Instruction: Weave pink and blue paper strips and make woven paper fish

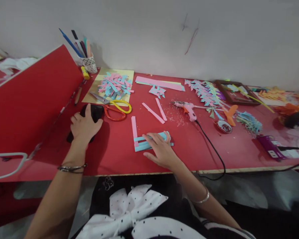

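Observation:
My left hand (84,125) rests with spread fingers on a flat black object, perhaps a phone (97,114), at the left of the red table. My right hand (160,147) lies with fingers outstretched on several light blue paper strips (139,147) near the front edge. A pink paper strip (134,126) runs up from the left end of the blue ones. Two more pink strips (153,113) lie just beyond. Between the hands, farther back, are scissors (117,109) with red and yellow handles, standing partly open.
A pink glue gun (188,109) trails a black cord to the right. Cut paper pieces (116,85) are heaped on a yellow sheet. A red board (35,89) rises at the left, near a pen cup (89,63). A purple power box (270,147) sits at the right.

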Demonstrator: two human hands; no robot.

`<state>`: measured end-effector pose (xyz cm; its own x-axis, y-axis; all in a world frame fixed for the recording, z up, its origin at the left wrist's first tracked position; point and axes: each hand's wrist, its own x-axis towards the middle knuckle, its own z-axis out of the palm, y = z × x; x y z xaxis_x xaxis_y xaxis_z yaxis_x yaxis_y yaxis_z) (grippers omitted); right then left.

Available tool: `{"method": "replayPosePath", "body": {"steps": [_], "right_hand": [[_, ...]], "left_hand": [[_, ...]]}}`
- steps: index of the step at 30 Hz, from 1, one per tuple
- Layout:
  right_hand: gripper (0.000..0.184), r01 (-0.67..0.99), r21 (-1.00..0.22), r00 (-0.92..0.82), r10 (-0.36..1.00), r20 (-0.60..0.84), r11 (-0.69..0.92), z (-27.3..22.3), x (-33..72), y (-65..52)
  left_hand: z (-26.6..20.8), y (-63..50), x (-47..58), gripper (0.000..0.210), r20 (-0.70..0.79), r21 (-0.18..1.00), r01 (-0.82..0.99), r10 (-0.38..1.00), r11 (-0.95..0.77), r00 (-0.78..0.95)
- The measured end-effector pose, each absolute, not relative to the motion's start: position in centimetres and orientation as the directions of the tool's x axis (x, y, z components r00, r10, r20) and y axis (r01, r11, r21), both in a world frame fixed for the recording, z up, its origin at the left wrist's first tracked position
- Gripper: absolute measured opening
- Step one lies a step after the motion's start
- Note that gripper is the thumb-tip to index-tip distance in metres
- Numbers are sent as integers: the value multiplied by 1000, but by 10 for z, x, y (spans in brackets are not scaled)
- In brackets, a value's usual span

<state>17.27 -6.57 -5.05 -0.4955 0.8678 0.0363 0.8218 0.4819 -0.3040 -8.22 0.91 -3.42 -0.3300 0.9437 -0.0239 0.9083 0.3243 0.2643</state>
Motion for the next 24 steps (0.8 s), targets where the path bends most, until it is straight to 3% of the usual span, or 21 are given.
{"method": "replayPosePath", "body": {"steps": [3, 6, 8, 11, 12, 16, 24], "right_hand": [[44, 850, -344, -398, 914, 75, 399, -48, 174, -63], [37, 885, -345, -307, 949, 73, 313, -49, 173, -59], [34, 905, -323, -267, 961, 73, 276, -51, 171, -57], [32, 924, -277, -244, 964, 111, 265, -52, 167, -54], [31, 925, -269, -248, 962, 113, 270, -52, 166, -54], [29, 919, -279, -268, 961, 73, 278, -47, 164, -54], [22, 922, -269, -278, 960, 40, 278, -41, 164, -50]], "left_hand": [[-37, 6, -78, 68, 38, 234, 922, 945, 307, -324], [-40, -8, -65, 67, 214, 202, 964, 953, 172, -214], [-44, -22, -47, 56, 299, 178, 981, 954, -72, 16], [-54, -43, -19, 49, 222, 134, 895, 893, -425, 391], [-57, -49, -12, 49, 188, 137, 873, 878, -468, 441], [-70, -58, -1, 50, 100, 154, 868, 881, -472, 462], [-72, -56, -3, 53, 62, 134, 885, 895, -446, 442]]}}
